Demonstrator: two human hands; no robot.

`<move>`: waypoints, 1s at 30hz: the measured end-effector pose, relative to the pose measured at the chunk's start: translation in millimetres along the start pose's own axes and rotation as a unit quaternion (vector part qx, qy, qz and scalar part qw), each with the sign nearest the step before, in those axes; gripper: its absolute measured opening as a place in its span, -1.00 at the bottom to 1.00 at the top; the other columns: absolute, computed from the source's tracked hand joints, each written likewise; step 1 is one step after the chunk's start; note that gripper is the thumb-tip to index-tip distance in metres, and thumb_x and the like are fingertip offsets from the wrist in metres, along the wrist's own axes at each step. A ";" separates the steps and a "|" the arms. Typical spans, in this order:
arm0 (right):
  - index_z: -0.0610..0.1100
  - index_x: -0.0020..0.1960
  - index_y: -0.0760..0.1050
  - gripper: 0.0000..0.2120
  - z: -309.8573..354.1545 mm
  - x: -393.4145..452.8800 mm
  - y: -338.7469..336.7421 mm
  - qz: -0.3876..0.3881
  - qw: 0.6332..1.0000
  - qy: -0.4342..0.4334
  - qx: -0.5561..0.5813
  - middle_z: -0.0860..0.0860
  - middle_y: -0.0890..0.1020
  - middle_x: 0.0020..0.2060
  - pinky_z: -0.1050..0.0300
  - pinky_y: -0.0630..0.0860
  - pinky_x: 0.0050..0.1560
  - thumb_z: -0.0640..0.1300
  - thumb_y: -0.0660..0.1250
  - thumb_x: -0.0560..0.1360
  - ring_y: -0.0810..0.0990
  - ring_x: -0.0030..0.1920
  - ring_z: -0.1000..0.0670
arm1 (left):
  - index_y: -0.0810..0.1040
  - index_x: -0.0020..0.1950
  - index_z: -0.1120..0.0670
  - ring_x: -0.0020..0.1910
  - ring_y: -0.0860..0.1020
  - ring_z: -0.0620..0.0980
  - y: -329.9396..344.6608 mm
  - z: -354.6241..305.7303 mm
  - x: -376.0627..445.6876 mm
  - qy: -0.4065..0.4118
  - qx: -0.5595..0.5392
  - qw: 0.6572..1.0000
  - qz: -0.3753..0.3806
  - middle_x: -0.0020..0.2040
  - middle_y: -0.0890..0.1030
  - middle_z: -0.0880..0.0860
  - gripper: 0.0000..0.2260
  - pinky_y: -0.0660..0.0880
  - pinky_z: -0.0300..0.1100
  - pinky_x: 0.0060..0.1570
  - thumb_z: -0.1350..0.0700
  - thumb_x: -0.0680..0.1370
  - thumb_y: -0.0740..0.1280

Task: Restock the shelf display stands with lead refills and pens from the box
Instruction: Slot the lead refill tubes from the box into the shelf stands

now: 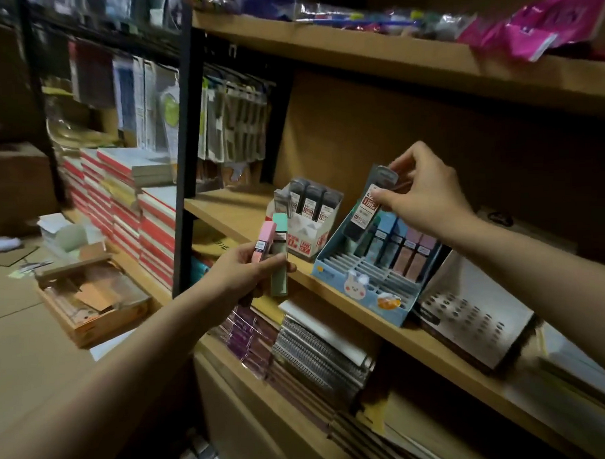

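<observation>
Left hand grips two slim plastic refill cases, pink and green. Right hand pinches one dark labelled case above blue cardboard stand on wooden shelf.

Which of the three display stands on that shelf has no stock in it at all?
The grey stand on the right, dotted with bare holes; the white stand and blue stand both hold lead refills.

Your left hand holds a pink case and a mint-green case; beside them, the blue stand shows a white bunny print.
</observation>
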State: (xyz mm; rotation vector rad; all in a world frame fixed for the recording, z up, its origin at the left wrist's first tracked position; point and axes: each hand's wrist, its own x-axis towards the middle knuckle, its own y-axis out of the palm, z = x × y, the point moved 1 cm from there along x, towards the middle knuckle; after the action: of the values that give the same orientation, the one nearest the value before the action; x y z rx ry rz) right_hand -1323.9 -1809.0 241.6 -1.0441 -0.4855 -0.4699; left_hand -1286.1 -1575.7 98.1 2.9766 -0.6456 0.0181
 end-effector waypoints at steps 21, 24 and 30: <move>-0.07 -0.04 0.41 -0.71 21.7 91.9 132.8 -0.017 0.999 -0.031 0.004 0.04 0.56 -0.09 0.34 0.38 -0.28 -0.19 0.51 0.41 0.56 -0.11 0.07 | 0.51 0.25 0.08 -0.45 0.54 -0.31 -50.8 11.2 37.8 0.011 -0.033 0.997 -0.067 -0.24 0.69 -0.13 -0.74 0.40 -0.38 -0.47 0.09 0.57 0.33; -0.10 -0.02 0.43 -0.72 17.3 91.4 145.4 0.010 0.999 -0.039 -0.011 -0.01 0.58 -0.05 0.22 0.54 -0.18 -0.19 0.52 0.41 0.58 -0.07 0.03 | 0.51 0.26 0.08 -0.47 0.53 -0.33 -50.0 13.9 38.1 0.007 -0.024 0.997 -0.067 -0.34 0.66 -0.19 -0.75 0.39 -0.41 -0.50 0.10 0.58 0.32; -0.09 -0.03 0.49 -0.77 9.4 87.6 163.2 0.037 0.997 -0.034 -0.065 -0.02 0.59 -0.05 -0.01 0.62 -0.03 -0.12 0.51 0.42 0.58 -0.05 -0.01 | 0.54 0.22 0.10 -0.42 0.51 -0.24 -49.4 19.5 40.7 0.009 -0.017 0.997 -0.073 -0.08 0.70 0.01 -0.77 0.39 -0.36 -0.45 0.10 0.58 0.33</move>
State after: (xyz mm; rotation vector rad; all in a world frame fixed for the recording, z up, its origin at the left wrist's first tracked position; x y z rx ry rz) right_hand -1160.6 -1743.1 183.4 -1.2027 -0.4798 -0.4042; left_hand -1228.8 -1549.6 75.5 2.9775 -0.4198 0.0235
